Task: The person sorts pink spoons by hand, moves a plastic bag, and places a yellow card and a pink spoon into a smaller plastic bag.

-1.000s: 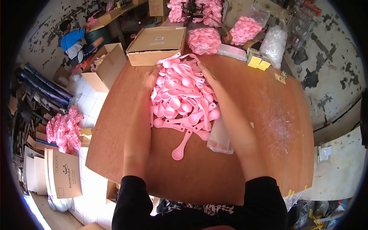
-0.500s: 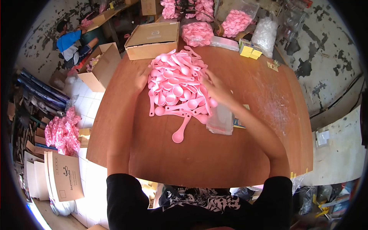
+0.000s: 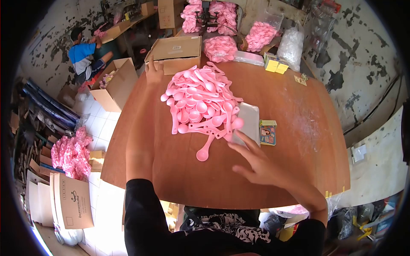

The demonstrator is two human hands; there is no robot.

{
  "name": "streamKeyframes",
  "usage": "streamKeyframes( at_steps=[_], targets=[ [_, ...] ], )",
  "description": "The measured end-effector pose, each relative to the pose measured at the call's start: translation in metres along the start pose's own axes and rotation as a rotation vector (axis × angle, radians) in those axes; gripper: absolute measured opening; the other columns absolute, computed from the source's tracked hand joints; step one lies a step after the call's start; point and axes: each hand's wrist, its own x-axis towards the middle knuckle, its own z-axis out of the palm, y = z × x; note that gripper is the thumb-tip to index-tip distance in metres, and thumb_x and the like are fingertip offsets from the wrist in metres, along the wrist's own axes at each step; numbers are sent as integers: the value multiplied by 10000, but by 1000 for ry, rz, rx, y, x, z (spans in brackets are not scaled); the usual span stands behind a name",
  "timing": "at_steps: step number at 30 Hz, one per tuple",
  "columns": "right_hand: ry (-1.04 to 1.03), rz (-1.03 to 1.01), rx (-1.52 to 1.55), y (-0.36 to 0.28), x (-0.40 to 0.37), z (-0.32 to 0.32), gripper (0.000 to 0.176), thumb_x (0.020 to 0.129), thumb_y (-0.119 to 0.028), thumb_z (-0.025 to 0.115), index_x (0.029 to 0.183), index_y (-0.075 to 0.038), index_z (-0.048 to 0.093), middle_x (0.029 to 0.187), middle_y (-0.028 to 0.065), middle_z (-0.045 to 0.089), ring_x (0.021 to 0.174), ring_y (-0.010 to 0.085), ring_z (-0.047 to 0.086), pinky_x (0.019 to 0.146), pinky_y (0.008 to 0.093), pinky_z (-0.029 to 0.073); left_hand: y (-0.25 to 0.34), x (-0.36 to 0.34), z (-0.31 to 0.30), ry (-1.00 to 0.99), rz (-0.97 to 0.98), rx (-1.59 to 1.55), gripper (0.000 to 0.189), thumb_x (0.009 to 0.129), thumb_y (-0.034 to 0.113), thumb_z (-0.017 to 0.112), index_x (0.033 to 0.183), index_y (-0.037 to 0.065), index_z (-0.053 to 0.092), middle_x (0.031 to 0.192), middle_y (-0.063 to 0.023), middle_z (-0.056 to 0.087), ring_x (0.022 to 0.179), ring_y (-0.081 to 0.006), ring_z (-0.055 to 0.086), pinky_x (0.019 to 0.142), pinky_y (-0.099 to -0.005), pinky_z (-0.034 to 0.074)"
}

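Note:
A heap of pink plastic spoons [image 3: 198,96] covers the middle of the table. One pink spoon [image 3: 203,152] juts out from its near edge, bowl toward me. My left hand [image 3: 154,72] reaches far forward to the front left corner of a cardboard box [image 3: 177,48], with fingers apart and overlapping its side in this view. Nothing shows in that hand. My right hand [image 3: 252,164] hovers right of the jutting spoon, empty, fingers spread. Just beyond its fingertips lies a stack of clear plastic bags [image 3: 249,121], beside a small printed card pack [image 3: 268,133].
Bagged pink spoons [image 3: 220,48], yellow boxes [image 3: 275,63] and a bag of clear plastic [image 3: 291,48] stand along the table's [image 3: 183,187] far side. An open carton [image 3: 114,83] is on the floor at left. Beyond it a person in blue [image 3: 83,55] sits working.
My left hand has left the heap's left side and moved forward to the box. My right hand has pulled back toward me from the heap's right side, uncovering the bags and card pack.

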Motion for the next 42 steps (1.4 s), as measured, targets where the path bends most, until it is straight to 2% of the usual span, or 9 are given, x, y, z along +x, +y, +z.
streamKeyframes(
  at_steps=[1,3,6,12,25,27,30,35,42],
  targets=[
    [0,0,-4,-2,-16,-5,580,870,-216,656,1378,-79,414,1509,202,203,1390,364,244,1103,431,289,13,2,-3,1,0,-4,533,926,261,552,1427,189,384,1449,-197,340,1317,-361,370,1071,-420,330],
    [-139,173,86,-3,-45,-13,569,872,-203,654,1376,-83,419,1512,200,201,1389,366,244,1103,435,289,36,2,-14,-61,476,549,462,875,190,588,1329,205,505,1387,-134,427,1268,-331,426,1027,-430,382],
    [-200,272,-2,-6,-80,-22,549,867,-192,661,1359,-79,444,1515,195,207,1377,356,287,1085,432,319,26,19,-4,-269,692,693,387,830,152,616,1213,204,588,1288,-50,528,1198,-248,498,961,-418,429],
    [-49,465,202,-19,-122,-32,502,843,-175,686,1307,-84,517,1470,184,329,1291,323,441,1004,400,415,15,22,10,-243,730,747,225,816,112,580,1030,171,623,1012,-22,600,1044,-212,577,862,-375,473],
    [-4,464,165,-25,-133,-40,475,841,-188,690,1284,-96,546,1344,158,512,1196,284,541,970,382,433,10,48,1,-366,518,563,123,843,65,538,918,107,626,977,-107,603,968,-315,619,777,-421,511],
    [-106,754,226,-35,-113,-49,422,877,-232,655,1275,-124,562,1234,122,609,1081,253,617,950,395,438,18,41,0,-410,513,580,165,846,71,564,994,125,612,1000,-102,601,1003,-318,603,804,-433,497],
    [43,482,-15,9,-94,-31,291,898,-222,618,1162,-102,634,1111,127,650,752,281,655,717,376,501,37,16,3,-340,621,541,391,792,84,647,1163,149,541,1111,-118,587,1078,-344,553,869,-464,454],
    [395,256,-198,71,-20,2,164,835,-191,645,929,-66,696,875,131,639,716,320,628,628,410,486,136,-82,-14,-289,944,69,366,746,32,650,1104,75,586,1069,-158,598,998,-363,576,832,-453,474],
    [393,346,-354,94,-3,25,109,765,-195,683,747,-89,703,829,68,645,719,282,637,615,400,491,211,-255,-77,-723,851,-166,305,738,-30,636,1038,15,607,1071,-161,595,1003,-345,580,846,-418,469]
  ],
)
